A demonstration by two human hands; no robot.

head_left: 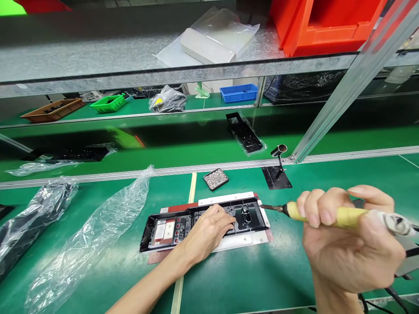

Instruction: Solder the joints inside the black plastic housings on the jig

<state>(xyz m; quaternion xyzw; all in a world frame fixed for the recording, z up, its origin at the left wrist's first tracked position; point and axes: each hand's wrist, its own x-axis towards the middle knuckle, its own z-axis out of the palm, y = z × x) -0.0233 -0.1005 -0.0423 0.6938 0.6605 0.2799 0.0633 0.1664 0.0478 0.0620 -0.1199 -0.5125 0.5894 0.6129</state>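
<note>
My right hand [347, 235] is wrapped around the yellow handle of a soldering iron [296, 210]. The iron's dark tip points left, close to the right end of a long black plastic housing [255, 220]. That housing lies in a fixture with white strips [234, 242] and a reddish-brown base [157, 257]. Across the middle of the housing rests my left hand [211, 229], fingers bent and pressed together; whatever is between the fingertips is too small to make out. Just behind the housing sits a small black tray [216, 179] full of tiny metal pieces.
An iron holder [279, 151] stands behind the fixture on a black plate [276, 178]. Clear plastic bags [94, 244] and a wrapped black part [36, 218] lie on the left. A bagged black panel [245, 133] is farther back. A metal shelf [114, 72] and a slanted post [347, 87] hang over the bench.
</note>
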